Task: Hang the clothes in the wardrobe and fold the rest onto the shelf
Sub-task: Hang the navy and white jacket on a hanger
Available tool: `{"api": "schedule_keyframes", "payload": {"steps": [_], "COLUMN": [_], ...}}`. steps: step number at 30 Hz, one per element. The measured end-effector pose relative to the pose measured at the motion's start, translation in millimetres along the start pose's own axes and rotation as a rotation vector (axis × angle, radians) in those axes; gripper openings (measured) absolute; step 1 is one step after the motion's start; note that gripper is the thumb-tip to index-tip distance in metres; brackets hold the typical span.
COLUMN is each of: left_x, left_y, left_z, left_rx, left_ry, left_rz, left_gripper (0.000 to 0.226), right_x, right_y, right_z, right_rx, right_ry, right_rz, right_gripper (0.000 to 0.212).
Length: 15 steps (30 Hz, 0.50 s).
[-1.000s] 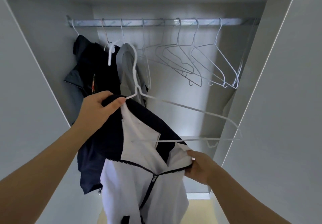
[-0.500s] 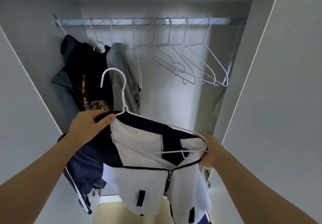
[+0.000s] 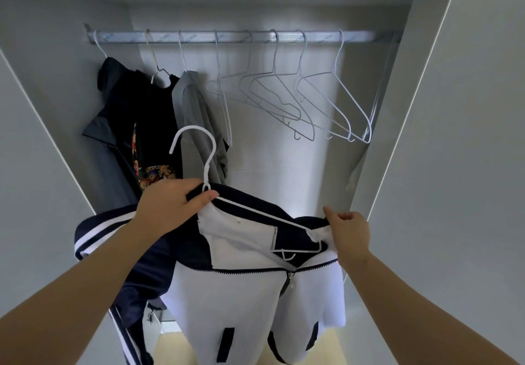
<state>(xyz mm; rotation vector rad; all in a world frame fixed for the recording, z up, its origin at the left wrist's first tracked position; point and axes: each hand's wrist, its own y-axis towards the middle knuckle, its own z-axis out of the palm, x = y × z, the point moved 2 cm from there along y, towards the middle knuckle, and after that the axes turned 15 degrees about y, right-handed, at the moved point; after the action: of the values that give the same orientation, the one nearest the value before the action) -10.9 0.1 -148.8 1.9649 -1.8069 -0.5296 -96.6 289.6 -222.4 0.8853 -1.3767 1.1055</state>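
Below the rail point(image 3: 355, 36), well short of it, hangs the navy-and-white jacket point(image 3: 235, 293), draped on a white hanger point(image 3: 255, 212) and carried between two bare hands.

The left hand point(image 3: 170, 205) has the high end. Its fingers are curled round the collar and its thumb is clamped over the hanger's neck, so the hook stands straight up out of that fist. The right hand point(image 3: 350, 234) works the low end, fingers bunched on the jacket's shoulder cloth right where the wire arm finishes, with one fingertip poking up free.

Now the line that matters: the hanger's long axis runs from the left hand down and across to the right, tilted rather than level, and roughly along the rail rather than square to it. The hook opens to the left. It sits under the stretch of rail where the grey garment point(image 3: 196, 115) hangs, with dark clothes point(image 3: 127, 100) further left along the rail and a cluster of empty hangers point(image 3: 335, 103) to the right.

The left hand is much nearer the hook, so I'd say the lift is its job: straight up, then over the bar. The right shoulder looks only half seated on the wire. If that hand lets go too soon, I reckon the jacket could slide off.
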Motion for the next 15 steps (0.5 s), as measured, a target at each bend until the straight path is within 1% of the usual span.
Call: {"api": "schedule_keyframes", "payload": {"steps": [2, 5, 8, 10, 12, 14, 15], "left_x": [-3, -14, -26, -28, -28, -25, -24], "left_y": [2, 2, 6, 10, 13, 14, 14], "left_z": [0, 4, 9, 11, 11, 11, 10], "left_rx": [-0.039, -0.066, 0.033, 0.069, 0.085, 0.070, 0.050], "left_ry": [0.068, 0.195, 0.238, 0.143, 0.006, -0.118, -0.169], "left_rz": [0.036, 0.023, -0.166, -0.282, -0.349, -0.361, -0.364], "left_gripper": [0.062, 0.052, 0.041, 0.039, 0.041, 0.044, 0.044], "right_x": [2, 5, 8, 7, 7, 7, 9], "right_y": [0, -3, -12, -20, -29, -36, -37], "right_z": [1, 7, 21, 32, 39, 39, 39], "right_rx": [0.000, 0.043, 0.211, 0.395, 0.592, 0.743, 0.774], "right_ry": [0.026, 0.125, 0.248, 0.293, 0.227, 0.097, 0.021], "right_rz": [0.008, 0.051, 0.113, 0.186, 0.249, 0.271, 0.251], "right_gripper": [0.026, 0.026, 0.012, 0.017, 0.026, 0.021, 0.016]}}
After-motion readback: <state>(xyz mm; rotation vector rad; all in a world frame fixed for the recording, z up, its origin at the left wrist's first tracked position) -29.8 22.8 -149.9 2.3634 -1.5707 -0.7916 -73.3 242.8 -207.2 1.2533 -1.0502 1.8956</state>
